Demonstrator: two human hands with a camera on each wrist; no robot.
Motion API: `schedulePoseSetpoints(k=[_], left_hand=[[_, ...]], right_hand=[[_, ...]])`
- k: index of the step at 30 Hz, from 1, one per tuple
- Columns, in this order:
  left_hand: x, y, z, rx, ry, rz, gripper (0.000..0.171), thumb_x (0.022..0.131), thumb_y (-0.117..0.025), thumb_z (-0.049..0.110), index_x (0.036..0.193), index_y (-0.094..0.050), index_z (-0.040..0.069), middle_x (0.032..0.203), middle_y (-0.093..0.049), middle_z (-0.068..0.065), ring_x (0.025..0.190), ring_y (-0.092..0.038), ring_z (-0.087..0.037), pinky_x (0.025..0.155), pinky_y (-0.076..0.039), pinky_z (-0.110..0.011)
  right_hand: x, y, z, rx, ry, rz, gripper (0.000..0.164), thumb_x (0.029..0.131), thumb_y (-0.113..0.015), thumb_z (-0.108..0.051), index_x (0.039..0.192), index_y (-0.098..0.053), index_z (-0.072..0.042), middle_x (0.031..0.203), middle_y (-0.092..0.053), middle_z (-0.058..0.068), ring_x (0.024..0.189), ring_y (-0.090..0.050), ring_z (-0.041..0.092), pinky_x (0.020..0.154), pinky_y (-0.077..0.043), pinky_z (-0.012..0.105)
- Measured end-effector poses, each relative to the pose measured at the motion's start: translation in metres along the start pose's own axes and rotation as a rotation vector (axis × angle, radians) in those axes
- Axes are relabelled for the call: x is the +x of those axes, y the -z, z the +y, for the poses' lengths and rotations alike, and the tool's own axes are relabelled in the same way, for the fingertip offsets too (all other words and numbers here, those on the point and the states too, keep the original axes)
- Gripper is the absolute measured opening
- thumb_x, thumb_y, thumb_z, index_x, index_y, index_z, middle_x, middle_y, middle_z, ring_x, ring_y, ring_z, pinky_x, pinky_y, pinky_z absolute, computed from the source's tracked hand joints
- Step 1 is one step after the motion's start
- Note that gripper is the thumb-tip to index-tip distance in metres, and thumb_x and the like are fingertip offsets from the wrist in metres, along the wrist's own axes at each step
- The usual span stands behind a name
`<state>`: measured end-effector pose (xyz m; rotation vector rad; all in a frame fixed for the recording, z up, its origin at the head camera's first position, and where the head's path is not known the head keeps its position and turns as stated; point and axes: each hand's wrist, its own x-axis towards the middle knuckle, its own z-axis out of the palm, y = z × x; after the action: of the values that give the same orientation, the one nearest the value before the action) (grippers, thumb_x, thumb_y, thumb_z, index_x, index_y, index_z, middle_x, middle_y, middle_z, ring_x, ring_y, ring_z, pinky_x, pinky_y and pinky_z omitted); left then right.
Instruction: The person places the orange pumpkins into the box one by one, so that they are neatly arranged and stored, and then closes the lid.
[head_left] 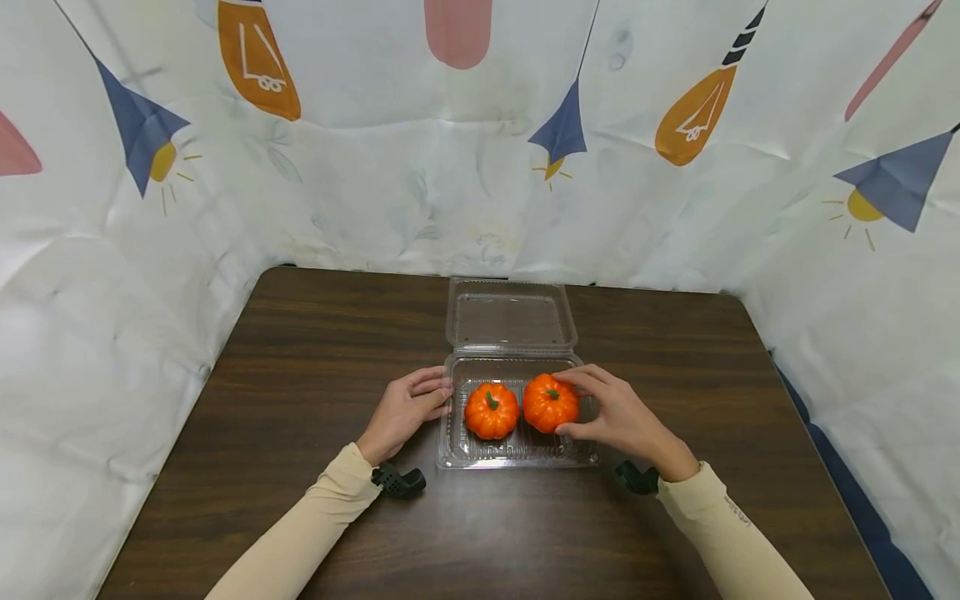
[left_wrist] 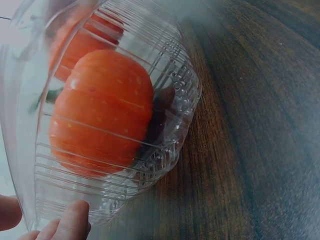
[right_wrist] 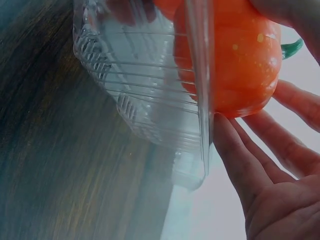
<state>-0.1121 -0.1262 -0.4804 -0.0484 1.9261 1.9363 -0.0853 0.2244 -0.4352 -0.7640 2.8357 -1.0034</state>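
Observation:
A clear plastic clamshell container [head_left: 517, 458] stands on the table with its lid [head_left: 513, 312] folded back. Inside its left half sits a small orange pumpkin [head_left: 491, 412] with a green stem. My right hand [head_left: 618, 421] pinches a second orange pumpkin [head_left: 551, 403] by its right side, thumb and fingers apart around it. In the right wrist view, this pumpkin [right_wrist: 245, 60] stands partly above the container's rim. At the container's left edge, my left hand [head_left: 401, 412] holds the rim; the left wrist view shows fingertips [left_wrist: 75, 217] against the outer wall and the thumb across the rim.
The dark wood-grain table [head_left: 337, 333] carries the container near its middle. Behind and at both sides hangs a white cloth [head_left: 375, 183] printed with lamps and bulbs. Dark bands with small devices sit on both wrists, close to the tabletop.

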Motion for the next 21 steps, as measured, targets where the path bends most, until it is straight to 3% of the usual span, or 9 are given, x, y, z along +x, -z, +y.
schedulePoseSetpoints(k=[9, 21], left_hand=[[0.0, 0.001, 0.0, 0.003, 0.001, 0.001, 0.051, 0.1, -0.067, 0.009, 0.148, -0.051, 0.003, 0.144, -0.062, -0.025, 0.117, -0.072, -0.026, 0.088, -0.065, -0.026], [0.001, 0.001, 0.0, -0.01, 0.007, -0.002, 0.052, 0.099, -0.068, 0.009, 0.148, -0.051, 0.003, 0.144, -0.062, -0.025, 0.121, -0.07, -0.031, 0.088, -0.065, -0.027]], right_hand=[[0.006, 0.0, -0.001, -0.011, -0.015, -0.055, 0.07, 0.079, -0.092, -0.034, 0.14, -0.062, -0.018, 0.134, -0.063, 0.005, 0.111, -0.069, 0.023, 0.093, -0.065, 0.043], [0.015, 0.001, -0.001, -0.106, -0.004, -0.104, 0.068, 0.079, -0.091, -0.039, 0.138, -0.063, -0.019, 0.132, -0.064, 0.003, 0.112, -0.068, 0.023, 0.093, -0.065, 0.045]])
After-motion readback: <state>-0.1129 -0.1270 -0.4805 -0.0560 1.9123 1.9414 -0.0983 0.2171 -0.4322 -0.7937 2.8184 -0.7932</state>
